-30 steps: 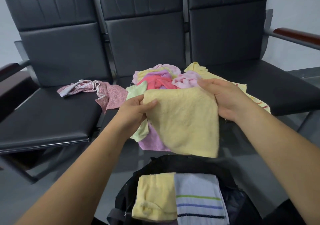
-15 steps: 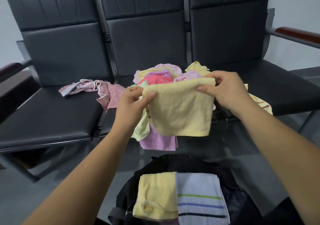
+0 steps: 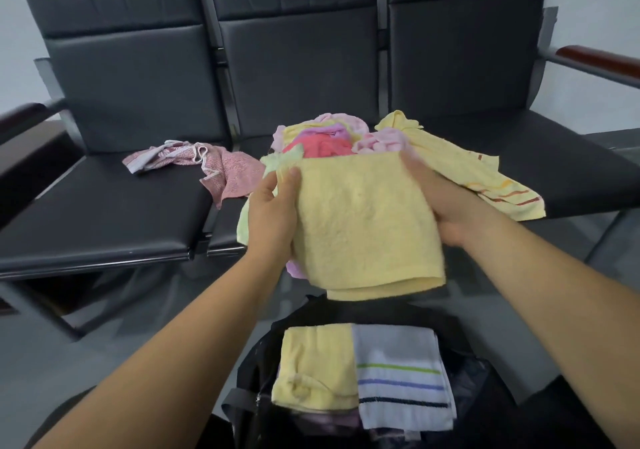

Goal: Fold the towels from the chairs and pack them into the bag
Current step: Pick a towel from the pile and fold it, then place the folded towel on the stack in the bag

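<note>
Yellow towel [image 3: 363, 227] pinched at 9 & 3 o'clock by curled L hand [image 3: 273, 213], R hand [image 3: 440, 203]: holds fold flat for bag [image 3: 381, 312], 6 o'clock.

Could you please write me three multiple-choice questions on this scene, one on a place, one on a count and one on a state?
1. Where does the pink patterned cloth lie?
A. on the left chair seat
B. on the right armrest
C. on the floor

2. How many folded towels show at the top of the black bag?
A. one
B. two
C. four

3. In what state is the yellow towel that the hands hold?
A. crumpled into a ball
B. folded
C. spread out in a single layer

Answers:
1 A: it sprawls on the black seat.
2 B: a packed yellow towel lies beside a striped towel.
3 B: the left hand and right hand grip its sides, and doubled layers show at its lower edge.
</note>
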Action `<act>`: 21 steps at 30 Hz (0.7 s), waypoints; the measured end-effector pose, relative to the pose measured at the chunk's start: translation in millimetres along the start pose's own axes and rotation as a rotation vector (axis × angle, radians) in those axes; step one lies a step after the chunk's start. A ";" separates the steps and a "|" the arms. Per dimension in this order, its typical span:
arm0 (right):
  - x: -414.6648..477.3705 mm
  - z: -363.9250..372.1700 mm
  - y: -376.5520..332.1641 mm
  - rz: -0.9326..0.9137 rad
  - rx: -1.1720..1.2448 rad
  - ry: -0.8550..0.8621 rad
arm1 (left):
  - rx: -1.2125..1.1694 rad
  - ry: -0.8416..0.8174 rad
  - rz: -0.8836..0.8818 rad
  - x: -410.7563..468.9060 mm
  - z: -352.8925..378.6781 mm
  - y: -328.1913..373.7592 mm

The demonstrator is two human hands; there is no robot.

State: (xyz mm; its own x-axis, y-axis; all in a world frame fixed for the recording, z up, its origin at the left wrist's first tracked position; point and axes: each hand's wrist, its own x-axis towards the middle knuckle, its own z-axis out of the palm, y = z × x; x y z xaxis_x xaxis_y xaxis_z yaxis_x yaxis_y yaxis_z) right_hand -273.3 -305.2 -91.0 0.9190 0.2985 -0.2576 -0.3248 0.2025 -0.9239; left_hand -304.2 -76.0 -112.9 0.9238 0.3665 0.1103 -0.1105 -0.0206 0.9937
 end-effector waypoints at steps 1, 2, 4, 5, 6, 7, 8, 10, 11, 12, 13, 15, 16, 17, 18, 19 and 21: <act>1.2 0.3 11.6 0.054 -0.026 -0.012 | 0.058 0.009 -0.064 1.3 -3.5 -6.9; 1.1 1.9 24.6 0.109 -0.038 -0.013 | 0.152 0.012 -0.131 3.5 -9.3 -18.2; 3.2 1.9 50.4 0.192 -0.057 0.052 | 0.284 -0.041 -0.262 3.0 -18.4 -38.8; 5.3 1.3 64.2 0.232 -0.065 0.098 | 0.293 -0.088 -0.325 -0.4 -23.2 -48.6; 7.3 1.1 76.2 0.265 -0.074 0.142 | 0.280 -0.132 -0.377 -4.4 -26.8 -56.9; 7.5 1.6 88.7 0.297 -0.082 0.169 | 0.270 -0.173 -0.408 -11.2 -31.0 -63.7; 7.9 1.2 100.8 0.329 -0.093 0.193 | 0.272 -0.217 -0.440 -16.7 -35.4 -72.5; 7.6 1.1 124.9 0.385 -0.104 0.226 | 0.283 -0.297 -0.508 -26.3 -44.6 -90.6; 8.8 0.8 137.7 0.405 -0.106 0.250 | 0.289 -0.333 -0.550 -32.8 -49.0 -97.0; 9.2 1.9 149.0 0.418 -0.111 0.272 | 0.310 -0.361 -0.588 -37.0 -54.1 -107.0; 11.2 1.8 161.7 0.425 -0.125 0.307 | 0.332 -0.377 -0.616 -41.8 -59.3 -117.0; 15.0 1.7 187.3 0.458 -0.162 0.340 | 0.410 -0.388 -0.652 -48.3 -68.3 -135.0; 16.2 2.3 199.1 0.486 -0.183 0.337 | 0.455 -0.394 -0.659 -49.6 -71.6 -143.6; 18.5 2.0 211.3 0.517 -0.205 0.327 | 0.486 -0.397 -0.665 -50.1 -74.2 -151.9; 19.6 2.8 221.0 0.546 -0.227 0.314 | 0.508 -0.404 -0.678 -49.5 -76.0 -159.5; 21.3 3.6 229.2 0.568 -0.255 0.306 | 0.526 -0.408 -0.693 -49.7 -77.1 -164.1; 25.8 6.0 240.1 0.589 -0.297 0.311 | 0.573 -0.398 -0.704 -45.6 -79.3 -176.1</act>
State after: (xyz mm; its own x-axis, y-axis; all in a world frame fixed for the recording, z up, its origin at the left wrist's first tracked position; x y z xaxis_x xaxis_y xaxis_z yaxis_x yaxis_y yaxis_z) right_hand -328.9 -243.3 -317.8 0.6458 -0.0079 -0.7635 -0.7512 -0.1854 -0.6335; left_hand -355.9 -15.4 -294.6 0.7783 0.1307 -0.6142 0.6077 -0.4030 0.6843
